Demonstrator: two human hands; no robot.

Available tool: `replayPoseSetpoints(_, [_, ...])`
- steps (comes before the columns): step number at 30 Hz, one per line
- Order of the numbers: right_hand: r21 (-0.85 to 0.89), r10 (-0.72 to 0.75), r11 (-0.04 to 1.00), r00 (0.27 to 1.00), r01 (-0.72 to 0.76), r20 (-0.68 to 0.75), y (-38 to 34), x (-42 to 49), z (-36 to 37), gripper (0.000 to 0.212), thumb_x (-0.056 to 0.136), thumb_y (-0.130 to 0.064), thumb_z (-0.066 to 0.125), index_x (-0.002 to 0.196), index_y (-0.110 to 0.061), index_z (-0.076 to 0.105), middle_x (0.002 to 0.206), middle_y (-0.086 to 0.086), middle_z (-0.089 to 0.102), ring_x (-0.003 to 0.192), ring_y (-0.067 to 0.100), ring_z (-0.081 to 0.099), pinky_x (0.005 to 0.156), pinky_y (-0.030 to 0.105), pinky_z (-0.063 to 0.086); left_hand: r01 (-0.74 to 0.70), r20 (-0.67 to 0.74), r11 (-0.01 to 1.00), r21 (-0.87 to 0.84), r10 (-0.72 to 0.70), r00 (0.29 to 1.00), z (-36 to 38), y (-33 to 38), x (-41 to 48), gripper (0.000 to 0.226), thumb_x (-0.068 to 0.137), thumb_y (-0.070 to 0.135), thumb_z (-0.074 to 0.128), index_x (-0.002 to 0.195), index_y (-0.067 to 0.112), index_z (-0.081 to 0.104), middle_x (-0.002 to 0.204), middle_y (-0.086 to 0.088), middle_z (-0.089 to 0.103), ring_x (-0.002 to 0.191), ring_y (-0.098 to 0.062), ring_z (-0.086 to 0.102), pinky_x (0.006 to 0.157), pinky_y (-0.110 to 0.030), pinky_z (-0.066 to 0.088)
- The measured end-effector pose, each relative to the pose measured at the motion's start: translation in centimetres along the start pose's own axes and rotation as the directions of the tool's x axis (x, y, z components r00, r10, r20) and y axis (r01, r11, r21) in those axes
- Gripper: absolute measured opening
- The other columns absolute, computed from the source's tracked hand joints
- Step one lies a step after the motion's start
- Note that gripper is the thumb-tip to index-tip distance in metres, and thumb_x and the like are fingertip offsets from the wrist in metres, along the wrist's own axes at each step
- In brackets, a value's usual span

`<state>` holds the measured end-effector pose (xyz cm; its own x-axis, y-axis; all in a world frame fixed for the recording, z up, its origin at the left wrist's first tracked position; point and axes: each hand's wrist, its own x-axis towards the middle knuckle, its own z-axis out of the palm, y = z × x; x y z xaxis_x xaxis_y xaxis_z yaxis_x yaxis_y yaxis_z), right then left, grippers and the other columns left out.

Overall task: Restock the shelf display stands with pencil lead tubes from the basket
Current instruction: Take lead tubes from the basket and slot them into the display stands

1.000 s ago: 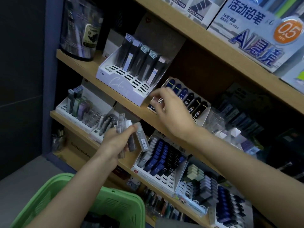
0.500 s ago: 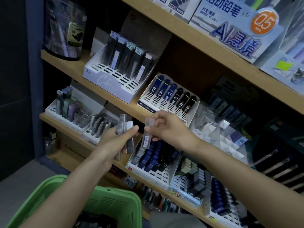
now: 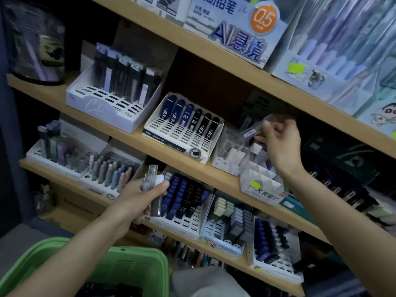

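Clutches in the left hand (image 3: 137,197) a bundle of clear plastic pencil lead tubes (image 3: 152,181), grip curled round them, in front of a white slotted stand (image 3: 175,227) packed with blue and black HB tubes. Pinches in the right hand (image 3: 281,144) one clear labelled lead tube (image 3: 254,131), grip narrow on it, just above a pale tiered display stand (image 3: 227,162) on the wooden shelf (image 3: 132,138); contents there blurred. Lower left, a green plastic basket (image 3: 137,266) with dark items inside, too dim to make out.

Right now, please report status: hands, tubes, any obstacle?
Left hand grips tube bundle. Right hand pinches one clear tube over the white stand. Shelf board close above it.
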<state>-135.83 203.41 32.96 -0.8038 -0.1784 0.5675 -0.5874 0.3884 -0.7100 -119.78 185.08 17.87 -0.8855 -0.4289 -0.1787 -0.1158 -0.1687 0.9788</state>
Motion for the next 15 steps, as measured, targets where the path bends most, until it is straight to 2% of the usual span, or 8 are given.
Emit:
replayPoseSetpoints(3, [-0.011, 0.035, 0.999, 0.999, -0.036, -0.042, 1.4, 0.9, -0.2, 0.014, 0.097, -0.014, 0.051, 0.107, -0.005, 0.047, 0.083, -0.009, 0.054, 0.074, 0.007, 0.063, 0.078, 0.028, 0.056, -0.015, 0.002, 1.000, 0.025, 0.015, 1.000, 1.4, 0.8, -0.2, 0.031, 0.087, 0.036, 0.063, 0.085, 0.005, 0.068, 0.068, -0.010, 0.063, 0.054, -0.018, 0.051, 0.045, -0.020, 0.042])
replayPoseSetpoints(5, [-0.055, 0.030, 0.998, 0.999, -0.033, -0.045, 1.7, 1.2, 0.0, 0.020, 0.097, -0.016, 0.051, 0.110, -0.001, 0.050, 0.082, -0.008, 0.055, 0.075, 0.009, 0.063, 0.078, 0.030, 0.055, -0.037, 0.005, 0.999, 0.037, 0.037, 0.999, 2.0, 1.3, -0.2, 0.031, 0.086, 0.037, 0.064, 0.083, 0.007, 0.069, 0.071, -0.009, 0.065, 0.058, -0.019, 0.052, 0.044, -0.019, 0.042])
replayPoseSetpoints(7, [-0.051, 0.015, 0.999, 0.999, -0.017, -0.028, 1.8, 1.3, 0.2, 0.017, 0.097, -0.016, 0.052, 0.107, -0.003, 0.049, 0.081, -0.008, 0.055, 0.075, 0.010, 0.062, 0.079, 0.032, 0.055, -0.055, 0.008, 0.998, 0.041, 0.055, 0.998, 2.5, 1.7, -0.1, 0.030, 0.084, 0.039, 0.064, 0.078, 0.010, 0.068, 0.060, 0.000, 0.063, 0.058, -0.020, 0.052, 0.044, -0.020, 0.041])
replayPoseSetpoints(10, [-0.018, -0.045, 0.999, 0.993, 0.048, 0.109, 2.1, 0.7, 0.4, 0.010, 0.095, -0.013, 0.053, 0.102, -0.014, 0.046, 0.083, -0.004, 0.056, 0.081, 0.018, 0.061, 0.080, 0.043, 0.054, -0.064, -0.005, 0.996, 0.055, 0.064, 0.998, 3.1, 2.3, -0.2, 0.029, 0.084, 0.038, 0.065, 0.078, 0.009, 0.068, 0.049, 0.007, 0.058, 0.051, -0.015, 0.049, 0.042, -0.018, 0.040])
replayPoseSetpoints(12, [-0.109, -0.121, 0.983, 0.972, 0.145, 0.200, 2.3, 0.4, 0.5, 0.009, 0.095, -0.013, 0.054, 0.100, -0.016, 0.047, 0.080, -0.003, 0.056, 0.076, 0.017, 0.059, 0.074, 0.038, 0.050, -0.067, -0.004, 0.995, 0.067, 0.068, 0.998, 3.4, 2.5, -0.2, 0.028, 0.084, 0.037, 0.065, 0.077, 0.009, 0.067, 0.049, 0.008, 0.057, 0.051, -0.015, 0.048, 0.043, -0.018, 0.040])
replayPoseSetpoints(15, [-0.234, -0.186, 0.942, 0.956, 0.239, 0.228, 2.4, 0.5, 0.8, 0.009, 0.095, -0.015, 0.054, 0.100, -0.016, 0.046, 0.079, -0.001, 0.058, 0.071, 0.016, 0.058, 0.069, 0.029, 0.046, -0.059, -0.004, 0.996, 0.072, 0.060, 0.998, 3.7, 2.7, -0.4, 0.027, 0.084, 0.037, 0.065, 0.075, 0.011, 0.067, 0.054, 0.006, 0.058, 0.053, -0.015, 0.048, 0.045, -0.018, 0.039])
